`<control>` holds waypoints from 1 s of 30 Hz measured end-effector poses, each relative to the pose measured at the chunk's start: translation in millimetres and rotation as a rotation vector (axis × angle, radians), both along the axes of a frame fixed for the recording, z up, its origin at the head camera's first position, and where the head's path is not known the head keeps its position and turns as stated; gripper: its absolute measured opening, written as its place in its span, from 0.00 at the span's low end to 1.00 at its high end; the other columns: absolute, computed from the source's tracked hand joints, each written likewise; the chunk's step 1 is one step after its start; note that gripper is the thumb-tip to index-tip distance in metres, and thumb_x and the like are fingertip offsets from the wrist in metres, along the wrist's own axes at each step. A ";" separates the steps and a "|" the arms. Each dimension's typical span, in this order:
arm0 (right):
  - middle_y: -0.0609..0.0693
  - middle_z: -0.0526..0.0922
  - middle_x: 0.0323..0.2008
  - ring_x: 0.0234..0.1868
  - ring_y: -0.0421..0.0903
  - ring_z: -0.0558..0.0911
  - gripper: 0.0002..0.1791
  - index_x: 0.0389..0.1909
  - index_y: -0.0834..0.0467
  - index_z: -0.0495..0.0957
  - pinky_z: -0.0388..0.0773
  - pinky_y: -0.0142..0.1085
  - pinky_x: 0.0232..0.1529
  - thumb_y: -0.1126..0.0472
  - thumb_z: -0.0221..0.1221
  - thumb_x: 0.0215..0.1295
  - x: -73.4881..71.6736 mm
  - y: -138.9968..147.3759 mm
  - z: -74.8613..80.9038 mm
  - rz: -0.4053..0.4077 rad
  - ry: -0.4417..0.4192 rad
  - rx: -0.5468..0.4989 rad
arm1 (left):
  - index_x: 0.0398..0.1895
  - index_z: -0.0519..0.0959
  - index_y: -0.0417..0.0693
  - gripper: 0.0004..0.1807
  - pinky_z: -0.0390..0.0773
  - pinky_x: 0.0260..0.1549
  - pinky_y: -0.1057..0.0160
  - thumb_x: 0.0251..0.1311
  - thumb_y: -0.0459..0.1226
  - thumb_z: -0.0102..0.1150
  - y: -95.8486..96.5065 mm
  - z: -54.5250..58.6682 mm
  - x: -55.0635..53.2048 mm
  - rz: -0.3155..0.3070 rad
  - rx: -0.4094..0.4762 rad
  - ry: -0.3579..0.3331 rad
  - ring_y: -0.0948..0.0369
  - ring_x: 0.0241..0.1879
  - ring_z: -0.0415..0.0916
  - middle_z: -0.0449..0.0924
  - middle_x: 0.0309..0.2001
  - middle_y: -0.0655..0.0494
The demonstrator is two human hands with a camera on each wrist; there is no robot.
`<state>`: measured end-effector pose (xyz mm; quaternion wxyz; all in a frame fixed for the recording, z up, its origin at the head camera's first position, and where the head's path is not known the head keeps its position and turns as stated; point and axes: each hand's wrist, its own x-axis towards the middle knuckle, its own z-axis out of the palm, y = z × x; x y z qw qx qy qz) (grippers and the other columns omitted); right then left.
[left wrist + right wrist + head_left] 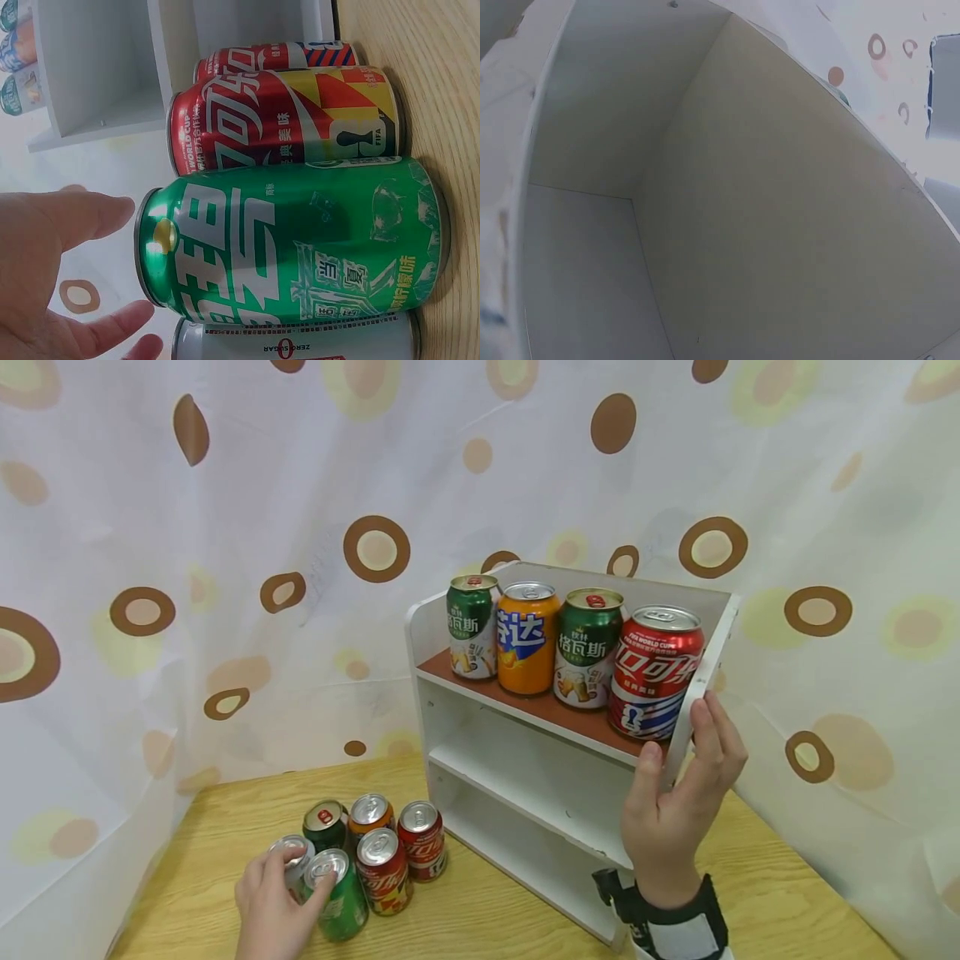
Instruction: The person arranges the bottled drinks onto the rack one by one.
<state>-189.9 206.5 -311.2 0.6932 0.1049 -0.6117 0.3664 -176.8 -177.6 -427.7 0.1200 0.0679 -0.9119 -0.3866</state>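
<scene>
My left hand (276, 897) is at the top of a green soda can (345, 906), thumb and fingers spread about its rim. In the left wrist view the thumb (90, 217) and fingertips are by the upper end of this green can (360, 240). A white can (300, 339) marked zero sugar stands beside it, partly behind the fingers in the head view. My right hand (678, 802) holds the right side panel of a white shelf (525, 777), thumb at the front edge, fingers outside. The right wrist view shows only the shelf's inside (780, 195).
On the shelf top stand a green-white can (472, 635), an orange can (527, 643), another green-white can (587, 652) and a red cola can (652, 677). Two red cola cans (386, 885), an orange can (371, 814) and a dark green can (325, 827) cluster on the wooden table (480, 918).
</scene>
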 end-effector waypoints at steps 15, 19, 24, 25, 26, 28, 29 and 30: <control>0.68 0.66 0.65 0.66 0.55 0.66 0.24 0.63 0.73 0.64 0.67 0.36 0.66 0.71 0.52 0.67 1.3 0.0 0.0 -0.003 -0.007 0.000 | 0.60 0.67 0.30 0.37 0.75 0.49 0.47 0.59 0.45 0.73 1.2 -13.7 1.4 -0.053 -0.097 -0.040 0.42 0.51 0.68 0.62 0.52 0.35; 0.68 0.66 0.65 0.66 0.54 0.66 0.24 0.63 0.73 0.64 0.67 0.36 0.65 0.70 0.52 0.67 1.5 -0.3 -1.0 0.000 -0.009 0.001 | 0.65 0.66 0.27 0.42 0.74 0.56 0.37 0.58 0.46 0.74 2.4 -17.5 2.8 -0.079 -0.119 -0.029 0.38 0.55 0.69 0.59 0.53 0.35; 0.68 0.66 0.65 0.66 0.54 0.66 0.24 0.63 0.74 0.64 0.67 0.36 0.65 0.70 0.52 0.68 1.2 0.2 -1.5 -0.003 -0.013 0.002 | 0.68 0.65 0.25 0.47 0.78 0.50 0.42 0.55 0.47 0.77 4.1 -19.9 1.4 -0.100 -0.170 -0.016 0.43 0.48 0.70 0.58 0.49 0.38; 0.68 0.66 0.65 0.66 0.54 0.66 0.24 0.63 0.74 0.64 0.67 0.36 0.65 0.70 0.52 0.68 1.0 0.2 -1.4 -0.003 -0.011 0.002 | 0.68 0.65 0.25 0.48 0.78 0.50 0.43 0.55 0.47 0.77 4.4 -20.1 1.0 -0.101 -0.174 -0.016 0.44 0.48 0.70 0.58 0.49 0.38; 0.68 0.66 0.65 0.66 0.54 0.66 0.24 0.63 0.74 0.64 0.67 0.36 0.65 0.70 0.52 0.68 0.8 0.3 -1.3 -0.002 -0.010 0.002 | 0.69 0.65 0.25 0.48 0.78 0.49 0.44 0.54 0.47 0.78 4.7 -20.0 0.5 -0.104 -0.175 -0.021 0.44 0.48 0.69 0.57 0.49 0.38; 0.68 0.66 0.65 0.66 0.55 0.67 0.24 0.63 0.74 0.64 0.67 0.36 0.65 0.70 0.52 0.68 0.6 0.3 -0.9 -0.001 -0.007 0.001 | 0.69 0.64 0.25 0.49 0.77 0.50 0.44 0.54 0.47 0.78 5.0 -19.9 -0.7 -0.109 -0.170 -0.041 0.43 0.49 0.68 0.57 0.49 0.38; 0.68 0.66 0.65 0.66 0.55 0.67 0.24 0.63 0.74 0.64 0.67 0.36 0.65 0.70 0.52 0.68 0.4 0.3 -0.7 -0.001 -0.006 0.000 | 0.69 0.64 0.25 0.50 0.77 0.51 0.43 0.54 0.47 0.78 5.0 -19.9 -1.3 -0.111 -0.166 -0.050 0.43 0.50 0.68 0.57 0.50 0.38; 0.69 0.66 0.65 0.66 0.55 0.67 0.24 0.63 0.74 0.64 0.67 0.36 0.65 0.70 0.52 0.68 0.3 0.3 -0.5 -0.001 -0.005 0.000 | 0.70 0.63 0.26 0.50 0.77 0.51 0.43 0.53 0.47 0.78 4.9 -19.8 -2.0 -0.113 -0.161 -0.059 0.42 0.51 0.68 0.56 0.50 0.38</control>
